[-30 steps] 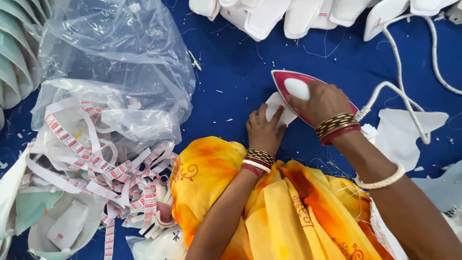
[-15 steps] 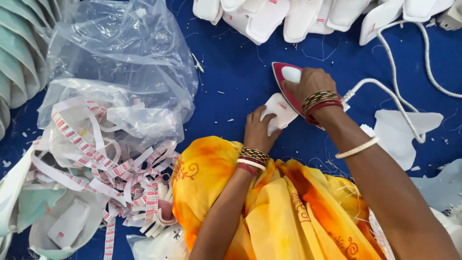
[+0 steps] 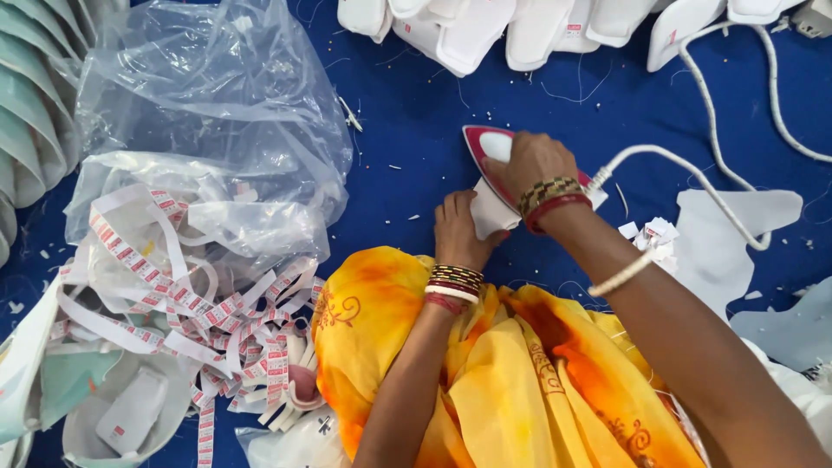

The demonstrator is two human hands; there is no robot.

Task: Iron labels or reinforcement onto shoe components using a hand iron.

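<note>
My right hand (image 3: 536,163) grips the handle of a red and white clothes iron (image 3: 485,152) resting on the blue cloth floor (image 3: 416,113). Its white cord (image 3: 693,173) trails off to the right. A small white fabric piece (image 3: 490,215) lies under the iron's near edge. My left hand (image 3: 458,230) presses that piece flat beside the iron, fingers spread on it. Both wrists wear bangles. Yellow and orange draped cloth (image 3: 485,373) covers my lap below.
A clear plastic bag (image 3: 208,104) and a tangle of white label tape with red print (image 3: 191,303) lie at left. White padded pieces (image 3: 520,26) line the top edge. Stacked pale green pieces (image 3: 26,104) sit far left. White cut shapes (image 3: 728,234) lie at right.
The iron and my right hand have slid left and toward me, over the white fabric piece. My left hand has stayed on that piece.
</note>
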